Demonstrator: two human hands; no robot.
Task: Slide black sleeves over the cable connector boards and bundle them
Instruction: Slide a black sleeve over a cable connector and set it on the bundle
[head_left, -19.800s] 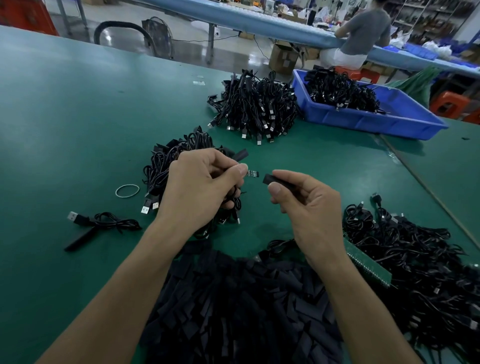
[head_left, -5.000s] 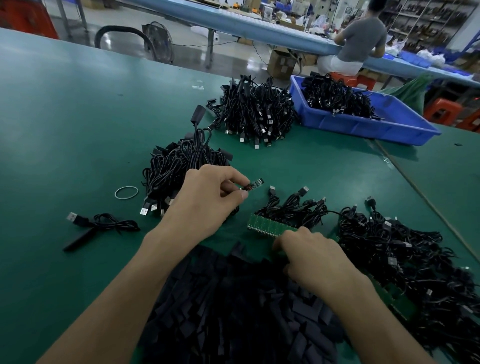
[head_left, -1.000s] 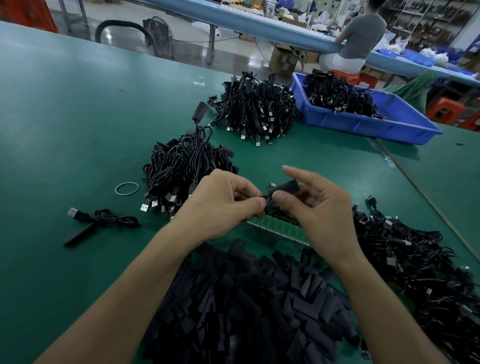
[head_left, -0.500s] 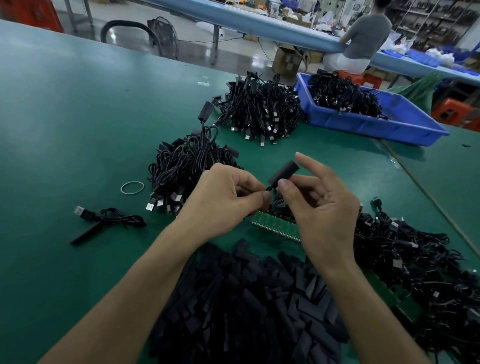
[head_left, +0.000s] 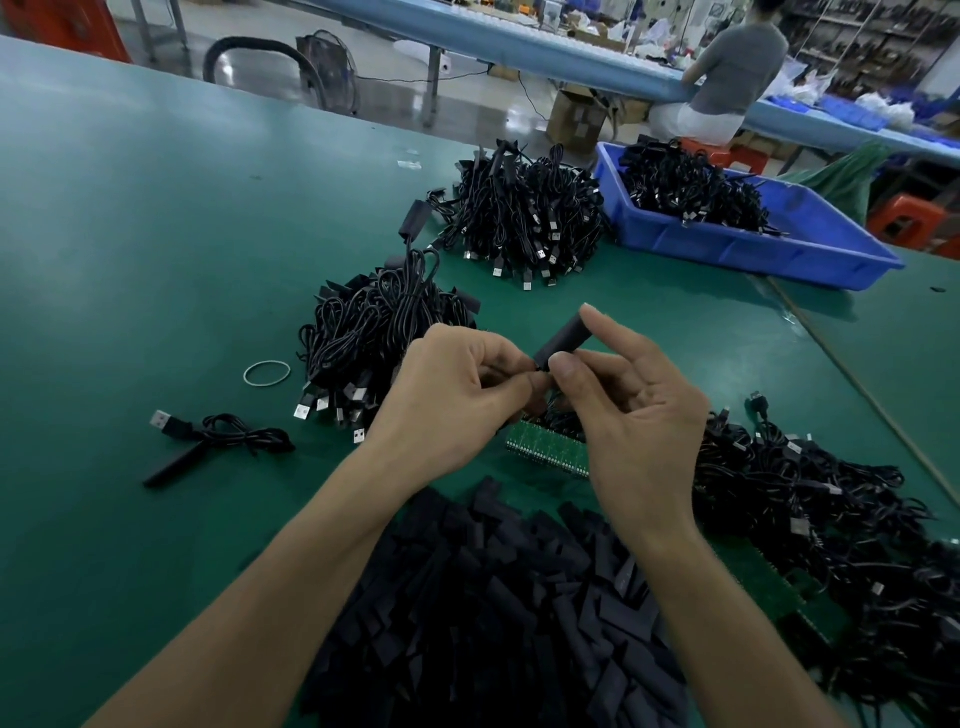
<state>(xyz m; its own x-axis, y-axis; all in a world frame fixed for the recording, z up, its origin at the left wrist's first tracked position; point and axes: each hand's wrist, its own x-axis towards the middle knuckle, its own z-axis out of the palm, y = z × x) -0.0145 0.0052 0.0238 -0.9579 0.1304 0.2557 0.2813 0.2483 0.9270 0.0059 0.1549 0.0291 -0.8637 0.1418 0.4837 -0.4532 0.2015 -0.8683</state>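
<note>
Right hand (head_left: 631, 410) pinching black sleeve (head_left: 563, 338), left hand (head_left: 457, 395) pinching cable end

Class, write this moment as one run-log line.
phase: sleeving | left hand: pinches cable | right hand: pinches black sleeve | bundling: not yet

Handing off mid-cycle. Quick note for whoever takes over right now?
Left hand: pinches the cable end, hidden in its fingers, at the near mouth of the black sleeve.
Right hand: pinches that sleeve between thumb and forefinger, above the table.
Stock: loose sleeves nearest; green board strip under the hands; cable heap at right, apparently unsleeved.
Done: sleeved pile left of the hands, with a rubber band beside it.
Left: seat this sleeve, work through the right heap, band the bundle.
</note>
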